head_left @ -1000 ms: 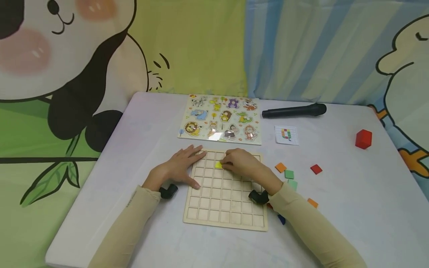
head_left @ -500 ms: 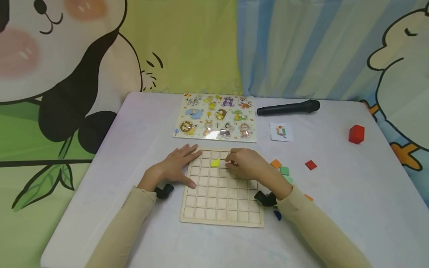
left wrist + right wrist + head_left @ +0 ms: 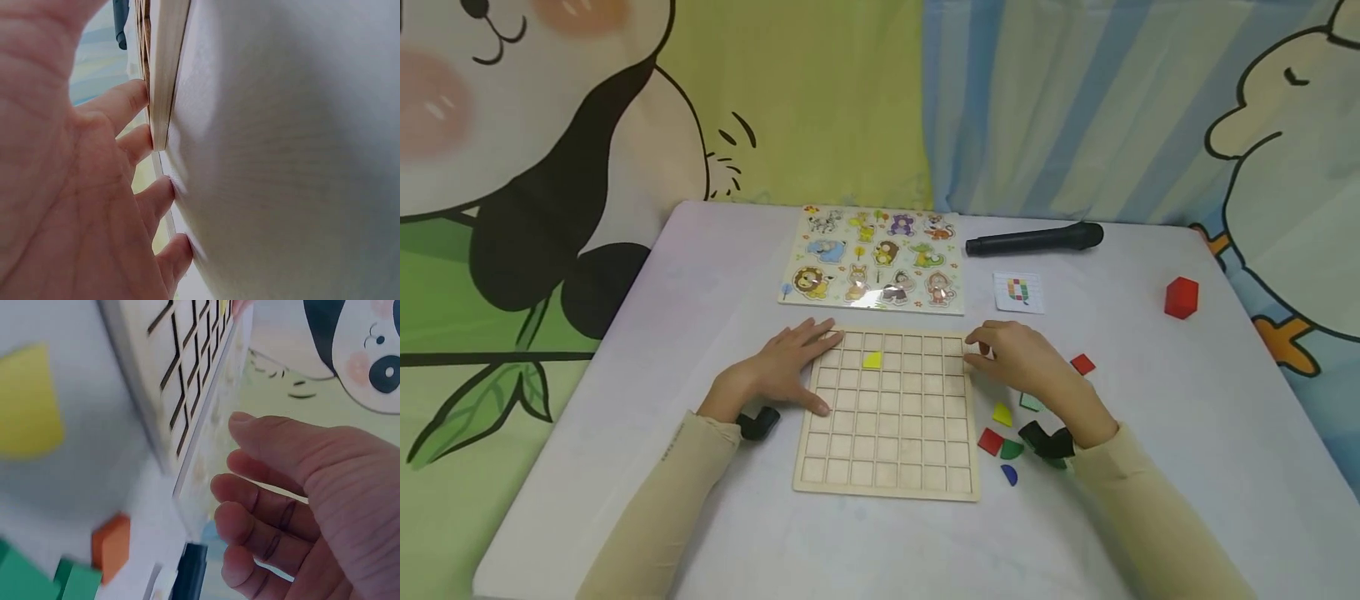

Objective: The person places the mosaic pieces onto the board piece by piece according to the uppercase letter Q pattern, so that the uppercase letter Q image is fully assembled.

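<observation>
A pale wooden grid board (image 3: 887,427) lies on the white table, with one yellow tile (image 3: 872,361) in a cell of its upper left part. My left hand (image 3: 778,367) spreads its fingers at the board's left edge, thumb and fingertips on the frame. Past the board's upper right corner hovers my right hand (image 3: 1026,358), its fingers loosely bent and nothing between them in the right wrist view. Below it lie a second yellow tile (image 3: 1002,414), a red square (image 3: 990,441), a green piece (image 3: 1012,449), a light green square (image 3: 1031,402) and a blue half-round (image 3: 1009,475).
Behind the board lies an animal picture puzzle (image 3: 872,260). A black microphone (image 3: 1034,240) and a small pattern card (image 3: 1018,292) are to its right. Farther right are a red square tile (image 3: 1083,364) and a red block (image 3: 1182,298). An orange tile (image 3: 111,549) shows beneath the right hand.
My right hand has let go of the yellow tile, which stays in its cell, and has moved right off the board. The left hand keeps its place on the board's edge.
</observation>
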A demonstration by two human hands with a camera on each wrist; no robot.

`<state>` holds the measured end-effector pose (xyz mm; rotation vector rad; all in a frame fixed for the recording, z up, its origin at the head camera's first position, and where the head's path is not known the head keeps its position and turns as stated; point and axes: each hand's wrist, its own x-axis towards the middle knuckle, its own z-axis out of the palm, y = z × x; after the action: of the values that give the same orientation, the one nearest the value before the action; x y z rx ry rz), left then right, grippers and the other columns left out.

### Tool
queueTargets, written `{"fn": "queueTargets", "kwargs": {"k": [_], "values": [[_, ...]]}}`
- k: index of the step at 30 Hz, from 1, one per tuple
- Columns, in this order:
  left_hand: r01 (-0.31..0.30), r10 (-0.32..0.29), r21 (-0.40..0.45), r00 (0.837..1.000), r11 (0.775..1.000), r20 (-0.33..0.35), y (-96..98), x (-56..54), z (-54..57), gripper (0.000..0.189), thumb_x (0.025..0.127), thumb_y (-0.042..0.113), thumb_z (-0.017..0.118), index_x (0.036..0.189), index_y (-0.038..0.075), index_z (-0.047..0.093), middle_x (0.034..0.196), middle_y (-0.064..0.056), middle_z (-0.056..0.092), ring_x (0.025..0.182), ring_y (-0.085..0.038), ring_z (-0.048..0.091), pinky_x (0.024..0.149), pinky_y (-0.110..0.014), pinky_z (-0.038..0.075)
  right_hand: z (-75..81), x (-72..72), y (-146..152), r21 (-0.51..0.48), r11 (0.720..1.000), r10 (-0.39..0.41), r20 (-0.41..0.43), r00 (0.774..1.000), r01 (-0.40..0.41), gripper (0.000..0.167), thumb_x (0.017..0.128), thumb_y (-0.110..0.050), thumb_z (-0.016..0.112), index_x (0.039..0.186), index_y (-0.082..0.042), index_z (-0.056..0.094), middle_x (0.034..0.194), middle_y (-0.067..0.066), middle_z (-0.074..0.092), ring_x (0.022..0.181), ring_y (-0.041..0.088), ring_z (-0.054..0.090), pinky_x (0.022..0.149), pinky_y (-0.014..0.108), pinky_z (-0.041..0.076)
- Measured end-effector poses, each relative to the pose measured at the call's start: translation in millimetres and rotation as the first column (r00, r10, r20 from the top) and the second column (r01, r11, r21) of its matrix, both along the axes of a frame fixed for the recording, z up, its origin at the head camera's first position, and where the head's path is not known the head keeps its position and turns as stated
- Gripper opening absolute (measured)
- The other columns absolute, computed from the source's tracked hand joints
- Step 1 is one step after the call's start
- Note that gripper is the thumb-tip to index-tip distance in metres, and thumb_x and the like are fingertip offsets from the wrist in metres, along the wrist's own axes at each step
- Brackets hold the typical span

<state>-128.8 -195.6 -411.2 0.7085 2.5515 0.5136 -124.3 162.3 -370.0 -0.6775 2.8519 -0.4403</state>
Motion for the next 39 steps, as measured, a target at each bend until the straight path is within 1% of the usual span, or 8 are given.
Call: {"fn": "queueTargets", "kwargs": {"k": [3,6,12,17,21,27,33,39], "values": [[0.0,0.0,0.002,1.0,1.0,0.0,-0.4,-1.0,0.0,0.115,0.067,0.056,0.083,0.157,0.017,0.022,0.165,-0.008,0.009,0.151,-0.035,0.0,0.119,-0.057,0.001,1.3,-1.9,16.1,0.038,0.998,-0.06,0.046,0.997,0.058,0.032,0.088,-0.022,0.073,0.113,-0.002,0.07,0.084,0.004,0.064,0.066,0.016,0.051,0.058,0.027,0.044],[0.002,-0.002,0.0,1.0,1.0,0.004,-0.7,-1.0,0.5,0.115,0.067,0.055,0.083,0.157,0.017,0.022,0.165,-0.008,0.008,0.151,-0.035,-0.001,0.12,-0.057,0.001,1.4,-1.6,29.2,0.083,0.991,-0.111,0.097,0.989,0.103,0.037,0.089,-0.025,0.072,0.116,0.0,0.068,0.085,0.005,0.064,0.07,0.017,0.052,0.062,0.029,0.045],[0.005,-0.005,0.005,1.0,1.0,0.006,-0.3,0.2,0.1,0.115,0.067,0.054,0.084,0.157,0.016,0.022,0.165,-0.009,0.008,0.151,-0.036,-0.001,0.119,-0.058,0.001,-4.9,3.6,46.4,0.144,0.978,-0.172,0.16,0.972,0.149,0.04,0.09,-0.025,0.07,0.121,0.0,0.066,0.09,0.009,0.066,0.076,0.021,0.054,0.067,0.033,0.051],[0.008,-0.008,0.014,1.0,1.0,0.009,-0.2,0.6,0.3,0.115,0.068,0.054,0.083,0.157,0.015,0.021,0.165,-0.009,0.008,0.151,-0.036,-0.002,0.119,-0.058,0.002,-11.9,6.7,55.2,0.151,0.978,-0.172,0.173,0.97,0.147,0.04,0.088,-0.025,0.072,0.119,0.001,0.066,0.089,0.008,0.065,0.076,0.021,0.054,0.068,0.034,0.051],[0.009,-0.009,0.014,1.0,1.0,0.003,-1.1,0.4,-0.3,0.115,0.068,0.054,0.083,0.157,0.015,0.021,0.165,-0.009,0.008,0.151,-0.036,-0.001,0.119,-0.058,0.002,-14.4,7.3,59.0,0.145,0.978,-0.177,0.18,0.968,0.151,0.041,0.087,-0.024,0.074,0.118,0.001,0.066,0.086,0.007,0.063,0.075,0.021,0.053,0.067,0.032,0.05],[0.001,-0.001,0.007,1.0,1.0,-0.007,-1.7,0.9,-1.1,0.115,0.067,0.054,0.083,0.157,0.015,0.021,0.165,-0.01,0.009,0.151,-0.037,-0.001,0.119,-0.058,0.002,-15.8,6.9,57.1,0.145,0.978,-0.173,0.186,0.967,0.147,0.041,0.087,-0.024,0.074,0.119,0.0,0.066,0.086,0.007,0.064,0.076,0.02,0.053,0.068,0.032,0.051],[-0.003,0.003,0.018,1.0,1.0,-0.004,-2.2,1.1,-1.1,0.115,0.068,0.054,0.083,0.157,0.015,0.022,0.165,-0.009,0.009,0.151,-0.037,-0.001,0.119,-0.058,0.003,-15.8,5.0,54.6,0.155,0.977,-0.176,0.178,0.968,0.149,0.041,0.086,-0.024,0.075,0.119,0.0,0.066,0.086,0.007,0.064,0.076,0.021,0.053,0.068,0.032,0.051],[-0.003,0.003,0.016,1.0,1.0,-0.002,-1.8,0.9,-0.9,0.114,0.068,0.054,0.083,0.157,0.015,0.022,0.165,-0.009,0.008,0.151,-0.036,-0.002,0.119,-0.058,0.002,-17.3,4.6,52.3,0.161,0.975,-0.18,0.186,0.966,0.15,0.039,0.088,-0.023,0.072,0.119,-0.001,0.066,0.087,0.007,0.064,0.076,0.02,0.053,0.068,0.032,0.05]]}}
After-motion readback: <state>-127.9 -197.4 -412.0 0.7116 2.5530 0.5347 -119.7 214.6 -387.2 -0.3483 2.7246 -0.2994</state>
